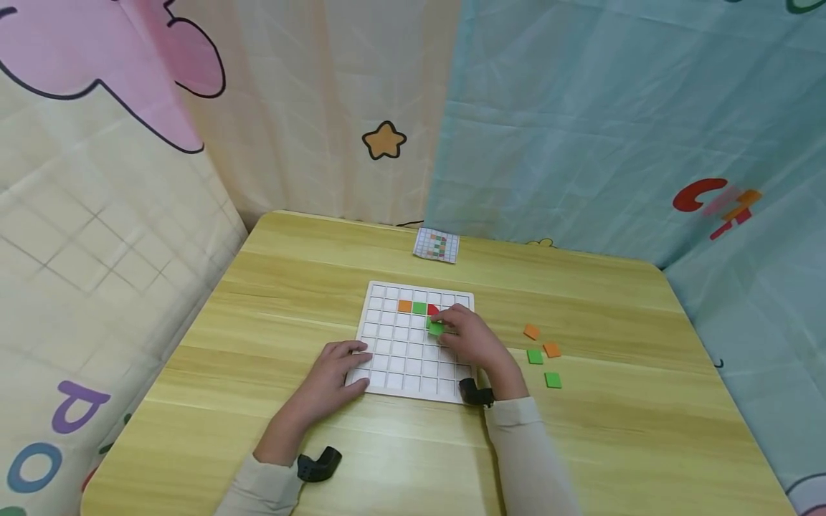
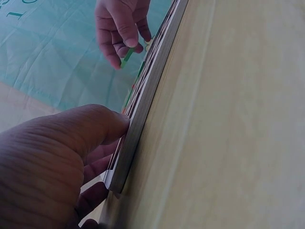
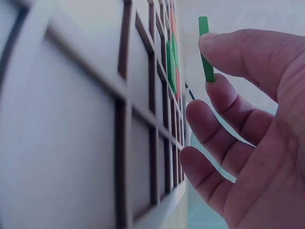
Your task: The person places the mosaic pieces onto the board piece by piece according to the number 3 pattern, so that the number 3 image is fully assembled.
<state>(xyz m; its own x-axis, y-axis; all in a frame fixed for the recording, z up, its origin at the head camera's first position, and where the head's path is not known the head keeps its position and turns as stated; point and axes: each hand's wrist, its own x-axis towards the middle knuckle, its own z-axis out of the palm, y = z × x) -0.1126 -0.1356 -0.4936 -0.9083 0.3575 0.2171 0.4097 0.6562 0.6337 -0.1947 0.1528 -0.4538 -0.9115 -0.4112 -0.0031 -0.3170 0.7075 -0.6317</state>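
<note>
One green tile (image 3: 208, 69) to seat, pinched between thumb and fingertips of the right hand (image 1: 474, 340), otherwise loosely curved. Held just above the board (image 1: 413, 367), right of its middle, and nearly parallel to its face. Best lowered that way, after squaring its edges with the board's. Avoid brushing the red piece (image 1: 433, 309) and laid green piece (image 1: 419, 308) on the board's far part. Check the spot against the card (image 1: 436, 245) beyond the board first. Release only once square, then press flat. Use the left hand (image 1: 332, 376), relaxed, grasping no tile and touching the board's near left corner, as a brace. Ignore the loose tiles (image 1: 535, 357) right of the board meanwhile.
</note>
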